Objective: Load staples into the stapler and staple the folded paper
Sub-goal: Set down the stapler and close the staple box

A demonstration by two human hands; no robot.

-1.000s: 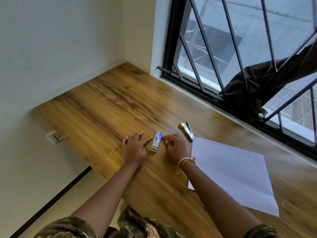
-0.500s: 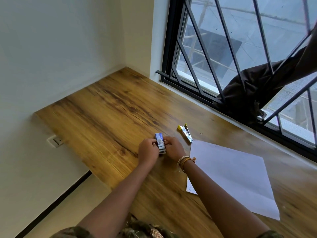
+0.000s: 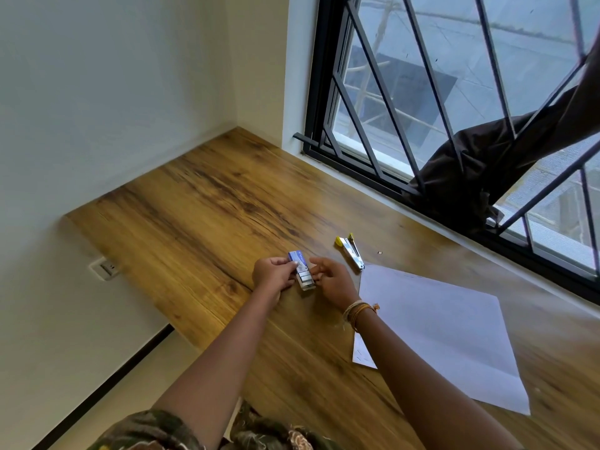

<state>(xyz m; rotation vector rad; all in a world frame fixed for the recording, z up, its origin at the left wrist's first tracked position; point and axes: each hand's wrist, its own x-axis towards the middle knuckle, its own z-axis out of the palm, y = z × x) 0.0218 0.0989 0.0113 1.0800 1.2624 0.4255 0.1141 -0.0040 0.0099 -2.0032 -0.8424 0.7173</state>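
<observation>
A small blue-and-white staple box point(image 3: 302, 270) is lifted just above the wooden desk point(image 3: 201, 203), its inner tray slid partly out toward me. My left hand point(image 3: 272, 277) pinches the box's blue sleeve. My right hand point(image 3: 332, 280) touches the pulled-out tray end with its fingertips. A small metal stapler point(image 3: 351, 251) with a yellow end lies on the desk beyond my right hand, untouched. The white paper point(image 3: 444, 332) lies flat to the right of my right wrist.
A barred window point(image 3: 454, 108) runs along the desk's far right side, with dark cloth point(image 3: 480, 177) draped through the bars. White walls close the far corner. A wall socket point(image 3: 105, 267) sits below the desk's left edge. A tiny speck point(image 3: 380, 253) lies near the stapler.
Both hands went from resting flat beside the staple box to picking it up. Since half a second ago the inner tray has slid out of the sleeve.
</observation>
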